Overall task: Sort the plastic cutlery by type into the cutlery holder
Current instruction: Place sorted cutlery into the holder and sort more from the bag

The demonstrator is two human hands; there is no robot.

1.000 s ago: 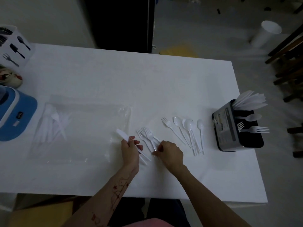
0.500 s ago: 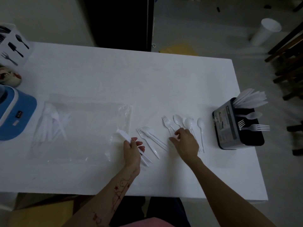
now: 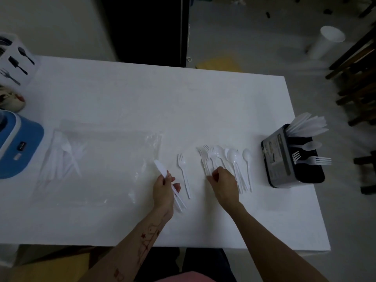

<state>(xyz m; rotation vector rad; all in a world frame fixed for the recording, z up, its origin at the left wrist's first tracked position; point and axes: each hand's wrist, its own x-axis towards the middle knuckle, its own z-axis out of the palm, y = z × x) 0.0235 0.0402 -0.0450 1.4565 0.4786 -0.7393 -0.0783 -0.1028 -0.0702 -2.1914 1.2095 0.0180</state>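
Clear bag (image 3: 97, 159) lies toward the desk's (image 3: 142, 102) left edge; holder (image 3: 291, 159) at the right edge. Left hand (image 3: 163, 190) clamps knives (image 3: 162, 171). Right hand (image 3: 224, 181), pinching forks (image 3: 206, 157), has slid back from the spoons (image 3: 234, 157); one fork (image 3: 183, 169) remains alone.

Bare table (image 3: 142, 102) beyond the spoons (image 3: 236, 159); cutlery holder (image 3: 284, 159) blocking the right.

Blue appliance (image 3: 19, 147); white cup (image 3: 326, 42)
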